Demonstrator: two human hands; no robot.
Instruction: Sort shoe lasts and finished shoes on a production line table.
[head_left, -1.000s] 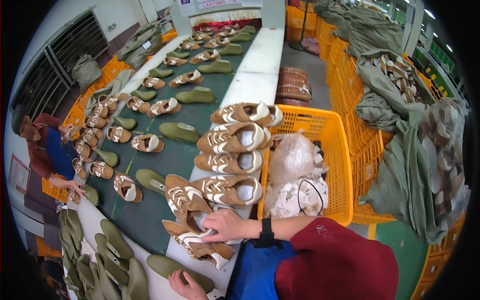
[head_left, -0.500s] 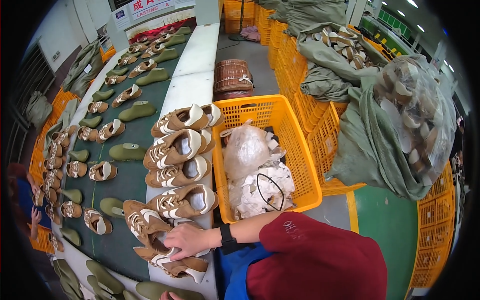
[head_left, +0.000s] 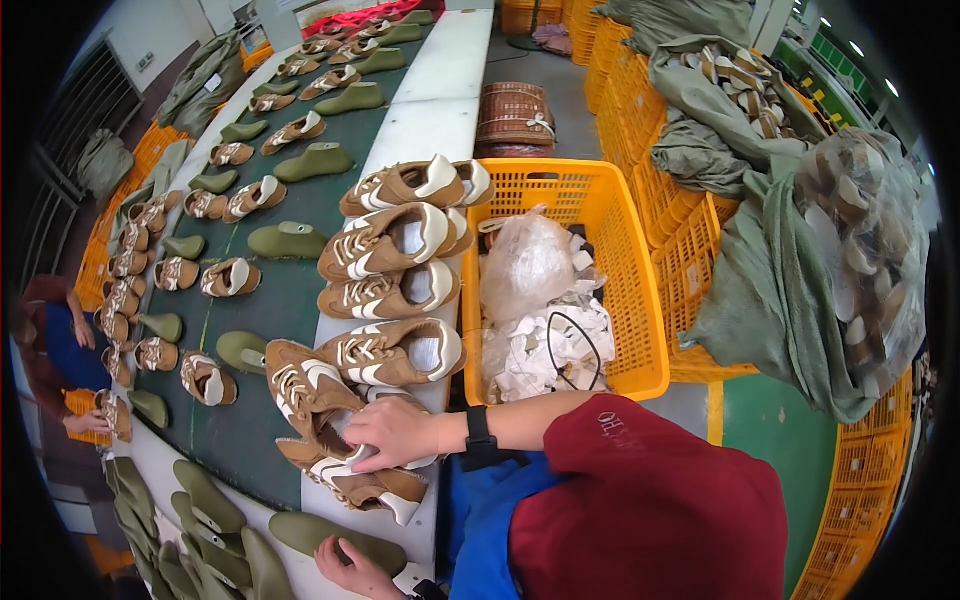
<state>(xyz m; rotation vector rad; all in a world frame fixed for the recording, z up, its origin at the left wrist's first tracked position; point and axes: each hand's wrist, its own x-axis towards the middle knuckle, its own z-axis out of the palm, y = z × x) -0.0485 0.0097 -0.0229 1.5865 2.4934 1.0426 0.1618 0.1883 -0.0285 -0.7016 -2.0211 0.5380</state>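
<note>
My right hand (head_left: 396,432) reaches over a small group of tan-and-white lace-up sneakers on the white ledge. Its fingers curl over the collar of a sneaker (head_left: 375,487), gripping it, and cover part of its opening. Another sneaker (head_left: 305,388) leans beside it, toe pointing away. Low in the picture, my left hand (head_left: 352,572) has fingers apart at the near edge of an olive-green shoe last (head_left: 340,538), touching it. Above my right hand, several more sneakers (head_left: 388,240) stand in a row along the ledge.
A dark green belt (head_left: 215,440) carries sneakers and lasts in rows. More lasts (head_left: 215,520) are piled lower left. A yellow crate (head_left: 650,370) with scraps and plastic adjoins the ledge. At far left, another person's hand (head_left: 85,422) touches a shoe. Stacked crates and sacks stand right.
The whole view has shifted, so the ledge and crate sit further right and more of my left hand shows. My right hand stays on the sneaker. The other person's hand has lowered.
</note>
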